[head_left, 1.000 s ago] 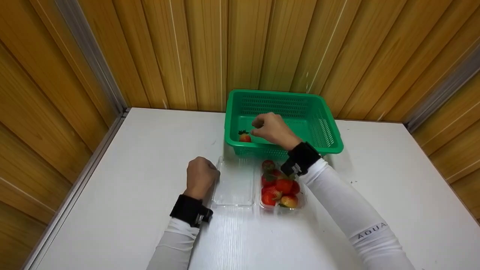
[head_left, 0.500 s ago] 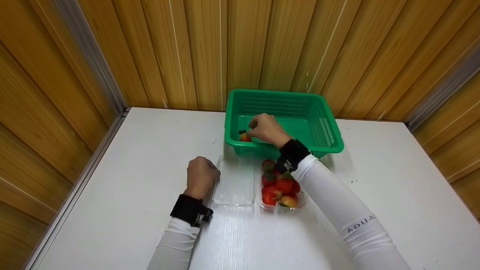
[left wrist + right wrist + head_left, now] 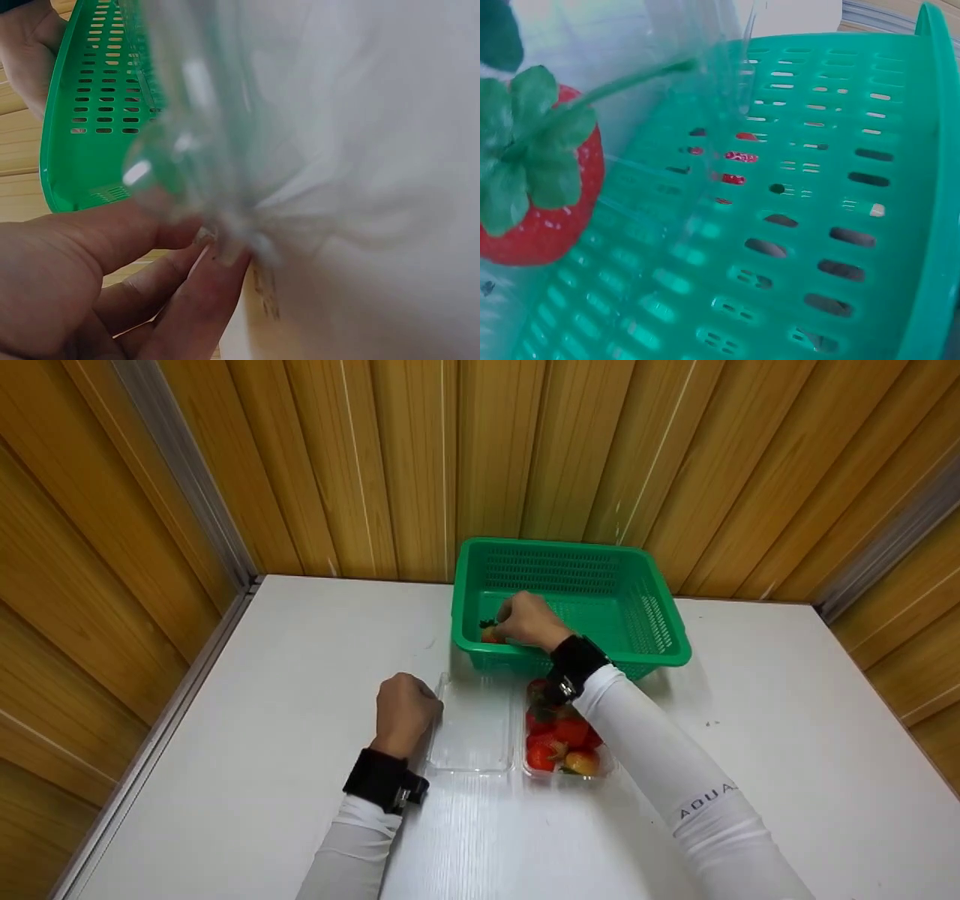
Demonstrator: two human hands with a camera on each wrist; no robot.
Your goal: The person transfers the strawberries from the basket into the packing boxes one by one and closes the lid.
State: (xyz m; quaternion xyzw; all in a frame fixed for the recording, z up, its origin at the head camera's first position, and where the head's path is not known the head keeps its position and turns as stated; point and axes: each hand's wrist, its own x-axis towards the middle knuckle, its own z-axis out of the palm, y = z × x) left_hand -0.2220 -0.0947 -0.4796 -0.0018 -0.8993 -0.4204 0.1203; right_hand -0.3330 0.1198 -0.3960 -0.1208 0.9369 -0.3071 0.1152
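Observation:
My left hand [image 3: 405, 714] pinches the left edge of a clear plastic lid [image 3: 474, 735] lying on the table; the left wrist view shows thumb and fingers [image 3: 202, 292] meeting at its edge. The right hand [image 3: 531, 620] reaches into a green basket [image 3: 664, 592], fingertips curled at a strawberry [image 3: 490, 634] in its near left corner. They cover part of the fruit. The right wrist view does not show those fingers. Beside the lid, apparently joined to it, a clear plastic box [image 3: 568, 775] holds several strawberries [image 3: 570, 729], partly hidden under the right wrist.
The basket stands behind the lid and box, near the wood-patterned wall [image 3: 491, 457]. White tabletop [image 3: 300, 660] extends to either side. In the right wrist view, a strawberry [image 3: 562, 217] with green leaves and stem lies close, beside the perforated basket wall [image 3: 907, 187].
My right hand has moved slightly left and down to the strawberry in the basket, covering more of it. The left hand keeps its place at the lid's edge.

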